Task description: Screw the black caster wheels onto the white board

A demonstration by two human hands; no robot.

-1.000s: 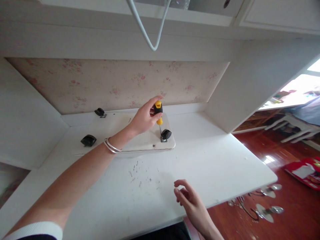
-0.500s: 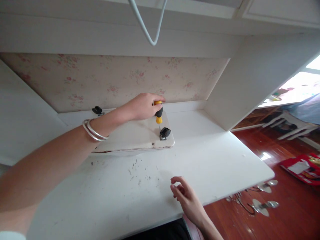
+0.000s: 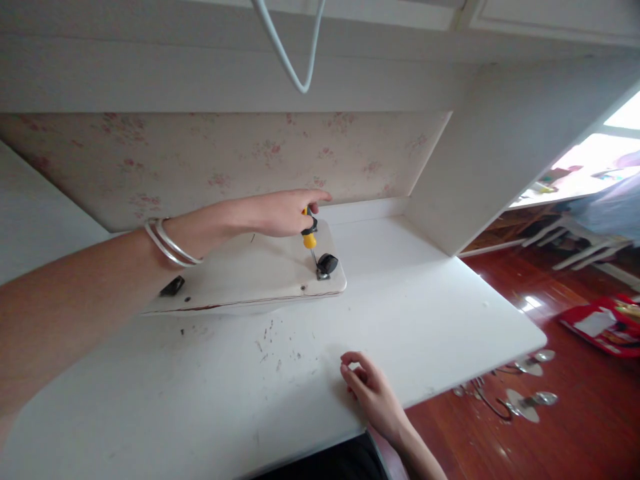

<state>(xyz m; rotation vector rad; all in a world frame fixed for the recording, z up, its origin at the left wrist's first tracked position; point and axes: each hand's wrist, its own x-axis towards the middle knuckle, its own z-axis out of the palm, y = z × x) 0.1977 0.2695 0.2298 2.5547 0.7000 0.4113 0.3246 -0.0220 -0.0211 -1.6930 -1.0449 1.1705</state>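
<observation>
My left hand (image 3: pixel 287 215) is closed around a yellow and black screwdriver (image 3: pixel 309 239), its index finger stretched along the top. The shaft slants down to the metal plate of a black caster wheel (image 3: pixel 327 263) at the right corner of a white board (image 3: pixel 270 270). Whether the tip sits in a screw is too small to tell. Part of another black caster (image 3: pixel 173 287) shows at the board's left end, beside my forearm. My right hand (image 3: pixel 373 390) rests near the desk's front edge, loosely curled with a gap between thumb and index finger; nothing shows in it.
Dark marks and crumbs (image 3: pixel 270 343) lie on the white desk (image 3: pixel 400 320). A white cable loop (image 3: pixel 303 87) hangs overhead. Side panel (image 3: pixel 450 160) stands at right. On the red floor are a lamp with several arms (image 3: pixel 523 405) and a red tool case (image 3: pixel 600 323).
My left hand has turned on the screwdriver, its index finger now straighter and the handle leaning more to the left. The forearm has shifted, uncovering the front-left caster. My right hand stays in place.
</observation>
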